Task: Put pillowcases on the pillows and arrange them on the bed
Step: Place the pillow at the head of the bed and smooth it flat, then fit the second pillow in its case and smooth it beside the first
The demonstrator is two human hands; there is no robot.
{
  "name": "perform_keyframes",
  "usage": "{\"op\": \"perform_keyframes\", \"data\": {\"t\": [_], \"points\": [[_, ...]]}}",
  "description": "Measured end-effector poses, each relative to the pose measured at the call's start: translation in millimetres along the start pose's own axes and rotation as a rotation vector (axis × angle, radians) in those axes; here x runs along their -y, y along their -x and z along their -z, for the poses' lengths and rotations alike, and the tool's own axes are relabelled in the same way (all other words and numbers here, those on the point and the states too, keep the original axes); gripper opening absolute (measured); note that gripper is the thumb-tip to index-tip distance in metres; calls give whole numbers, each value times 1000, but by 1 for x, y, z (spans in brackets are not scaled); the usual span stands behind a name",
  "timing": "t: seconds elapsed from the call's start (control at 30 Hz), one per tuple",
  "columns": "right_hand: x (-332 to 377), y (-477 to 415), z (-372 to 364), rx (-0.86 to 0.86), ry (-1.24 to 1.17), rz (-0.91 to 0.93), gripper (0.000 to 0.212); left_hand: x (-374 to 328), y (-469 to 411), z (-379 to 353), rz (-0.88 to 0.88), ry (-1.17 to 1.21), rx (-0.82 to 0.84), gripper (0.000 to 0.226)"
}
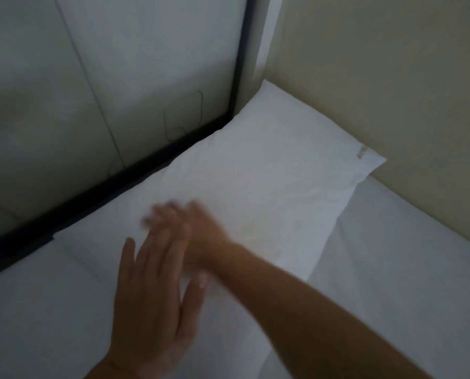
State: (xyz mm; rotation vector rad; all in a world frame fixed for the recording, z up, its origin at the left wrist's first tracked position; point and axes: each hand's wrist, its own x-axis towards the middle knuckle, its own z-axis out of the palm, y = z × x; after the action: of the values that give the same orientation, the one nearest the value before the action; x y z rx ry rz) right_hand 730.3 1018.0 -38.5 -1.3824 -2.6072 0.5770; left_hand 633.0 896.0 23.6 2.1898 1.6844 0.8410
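Note:
A white pillow in its pillowcase [269,170] lies flat on the bed, along the dark-framed headboard, with its far corner in the wall corner. A small label shows near its right corner. My right hand [190,228] is blurred and rests flat on the pillow's near left part, fingers spread and pointing left. My left hand [152,296] lies flat and open on the white fabric just in front of it, fingers pointing up the bed. Neither hand holds anything.
The white bed sheet [392,269] stretches to the right and toward me. A padded pale headboard [105,77] with a black frame [119,181] stands at the left. A beige wall [392,77] borders the bed on the right.

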Motion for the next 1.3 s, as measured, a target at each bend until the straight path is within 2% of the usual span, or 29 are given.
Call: {"op": "perform_keyframes", "data": {"t": [0.07,0.13,0.17,0.2,0.23,0.3,0.33,0.4,0.43,0.5,0.57,0.63,0.7,0.73,0.8,0.9,1.07,1.17,1.3], "points": [[19,3,-9,37,-296,-8,39,0,0,10,-60,11,-48,55],[15,11,-2,17,-368,7,38,2,-2,17,-102,-31,-23,55],[9,12,5,15,-316,47,40,3,-3,19,-121,-64,8,55],[-6,11,14,-43,-141,102,44,4,-5,21,-133,-102,62,56],[-22,14,23,-95,50,64,49,5,-7,22,-126,-138,125,57],[-70,26,49,-182,340,-272,55,9,-13,25,-90,-198,213,59],[-97,37,64,-230,386,-479,56,10,-17,26,-72,-221,235,60],[-130,59,93,-275,284,-843,60,12,-23,29,-43,-259,247,63],[-136,65,103,-297,249,-929,62,15,-27,33,-24,-261,244,64],[-125,61,103,-335,225,-915,63,16,-31,42,16,-218,212,64],[-81,50,79,-266,213,-750,61,15,-29,52,73,-173,178,63],[-2,47,29,-127,165,-448,57,4,-26,65,157,-16,162,57],[93,56,-15,18,-56,-66,50,2,-19,81,213,181,125,46],[136,60,-27,103,-153,75,48,7,-17,92,227,136,122,48],[194,66,-41,201,-185,171,56,24,-7,115,157,-58,149,56],[237,73,-26,218,-162,27,66,35,10,145,105,-34,156,56],[256,91,12,37,-140,-254,37,33,39,195,65,54,224,57],[265,130,22,-7,-76,-471,51,34,63,225,31,104,271,55],[307,185,18,-104,-129,-646,54,31,95,257,-11,191,381,53]]}}
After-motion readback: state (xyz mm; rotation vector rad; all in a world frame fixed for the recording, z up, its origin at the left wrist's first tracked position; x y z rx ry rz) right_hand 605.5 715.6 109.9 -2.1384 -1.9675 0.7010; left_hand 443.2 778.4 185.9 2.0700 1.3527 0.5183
